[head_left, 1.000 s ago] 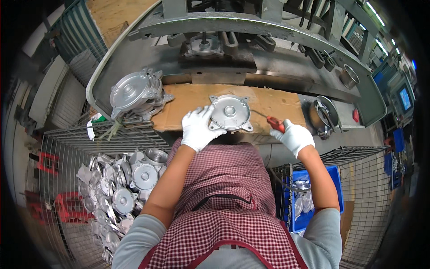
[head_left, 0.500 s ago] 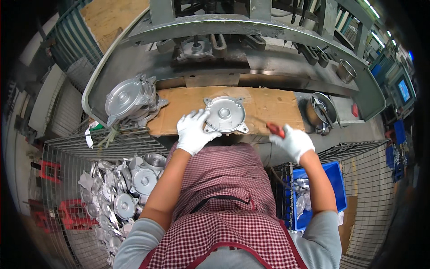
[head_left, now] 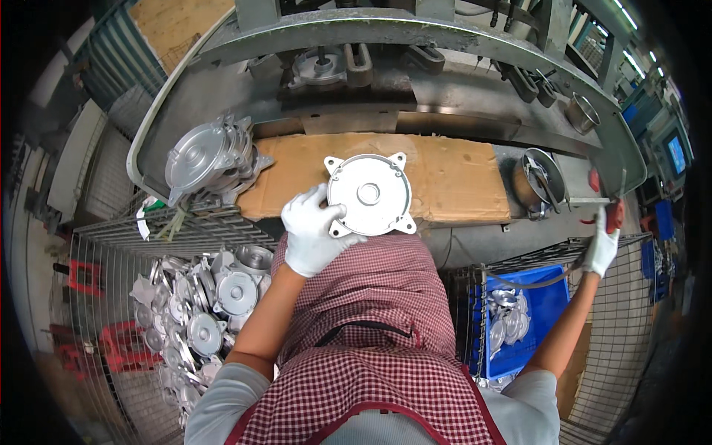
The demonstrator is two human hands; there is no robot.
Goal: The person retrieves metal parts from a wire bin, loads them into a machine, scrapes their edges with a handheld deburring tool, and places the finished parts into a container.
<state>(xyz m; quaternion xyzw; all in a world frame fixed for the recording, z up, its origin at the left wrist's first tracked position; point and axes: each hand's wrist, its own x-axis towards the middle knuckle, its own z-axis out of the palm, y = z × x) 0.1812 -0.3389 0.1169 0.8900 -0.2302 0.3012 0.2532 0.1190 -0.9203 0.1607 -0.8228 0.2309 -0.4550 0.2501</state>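
My left hand [head_left: 308, 230], in a white glove, grips the lower left edge of a round silvery cast-metal cover [head_left: 386, 200] with mounting ears around its rim and a ring at its centre. The cover is held up over the near edge of the cardboard, in front of my apron. Out to the right, my gloved right hand [head_left: 602, 248] is closed around a red air blow gun [head_left: 615, 215] with a thin nozzle pointing up. A hose [head_left: 530, 285] runs leftward from that hand above the blue bin.
A cardboard sheet [head_left: 460, 174] covers the bench. Stacked covers [head_left: 196, 159] stand at its left, a metal pot [head_left: 528, 189] with tools at its right. A wire basket of castings [head_left: 204, 334] is low left; a blue bin [head_left: 545, 297] with parts is low right. Press machinery [head_left: 360, 70] rises behind.
My right hand has swung from beside the cover out to the far right with the red tool. The cover has come up off the cardboard in my left hand, toward me.
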